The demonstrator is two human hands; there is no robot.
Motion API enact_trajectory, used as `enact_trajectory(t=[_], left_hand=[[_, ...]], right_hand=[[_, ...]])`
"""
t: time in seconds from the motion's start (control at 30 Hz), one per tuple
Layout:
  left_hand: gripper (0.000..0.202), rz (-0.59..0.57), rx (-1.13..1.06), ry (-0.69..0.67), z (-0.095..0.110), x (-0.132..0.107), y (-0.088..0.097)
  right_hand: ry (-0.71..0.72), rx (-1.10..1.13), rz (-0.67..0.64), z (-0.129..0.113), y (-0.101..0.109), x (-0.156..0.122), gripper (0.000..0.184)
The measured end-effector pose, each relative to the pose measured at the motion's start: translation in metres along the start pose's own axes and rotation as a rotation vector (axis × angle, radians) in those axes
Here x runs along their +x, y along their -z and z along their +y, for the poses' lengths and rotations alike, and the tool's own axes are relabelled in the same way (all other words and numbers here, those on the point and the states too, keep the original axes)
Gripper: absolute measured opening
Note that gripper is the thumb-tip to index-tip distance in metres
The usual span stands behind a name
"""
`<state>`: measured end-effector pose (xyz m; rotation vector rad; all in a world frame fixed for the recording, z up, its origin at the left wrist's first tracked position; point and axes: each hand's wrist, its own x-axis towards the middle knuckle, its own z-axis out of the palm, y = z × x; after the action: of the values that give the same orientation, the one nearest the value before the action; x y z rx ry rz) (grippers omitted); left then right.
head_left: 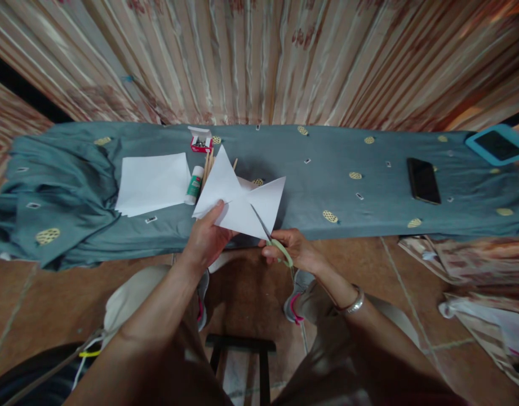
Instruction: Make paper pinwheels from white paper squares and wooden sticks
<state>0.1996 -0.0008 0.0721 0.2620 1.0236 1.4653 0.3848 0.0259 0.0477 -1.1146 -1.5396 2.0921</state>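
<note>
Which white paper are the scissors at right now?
The slit sheet in the left hand, with the blade of the scissors over its lower right corner; the other sheets lie flat in a stack left of the glue stick.

Pleated beige curtain (pixel 259 67), brown tiled floor (pixel 364 259)

A pleated curtain (pixel 259 67) with reddish patches spans roughly 10 to 2 o'clock. A teal cloth (pixel 318 194), printed with yellow pineapples (pixel 355 175), runs from 9 to 3 o'clock, bunched in folds at 9. On it, 1 dark phone (pixel 424 180) lies at 3 o'clock; farther out, between 2 and 3, is 1 blue-framed device (pixel 498 144). Brown floor tiles (pixel 363 262) show at 4 o'clock, 1 black frame (pixel 241 343) at 6.
</note>
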Motion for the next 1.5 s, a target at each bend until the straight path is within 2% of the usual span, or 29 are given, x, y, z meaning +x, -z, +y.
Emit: enact_trajectory(t=[0.23, 0.47, 0.7, 1.5], left_hand=[[0.028, -0.003, -0.009, 0.004, 0.0008, -0.0001, -0.0001], [0.023, 0.006, 0.001, 0.001, -0.0003, 0.0001, 0.0005], [0.029, -0.012, 0.017, 0.011, 0.0001, -0.0010, -0.0002], [0.028, -0.022, 0.007, -0.001, -0.0004, 0.0002, 0.0015]], right_hand=[[-0.009, 0.001, -0.002, -0.0015, -0.0006, 0.0006, 0.042], [-0.033, 0.041, 0.020, -0.0014, -0.0024, 0.0008, 0.043], [-0.009, 0.023, 0.008, 0.0002, -0.0004, -0.0001, 0.040], [-0.002, 0.044, 0.009, 0.0031, -0.0002, 0.0011, 0.041]])
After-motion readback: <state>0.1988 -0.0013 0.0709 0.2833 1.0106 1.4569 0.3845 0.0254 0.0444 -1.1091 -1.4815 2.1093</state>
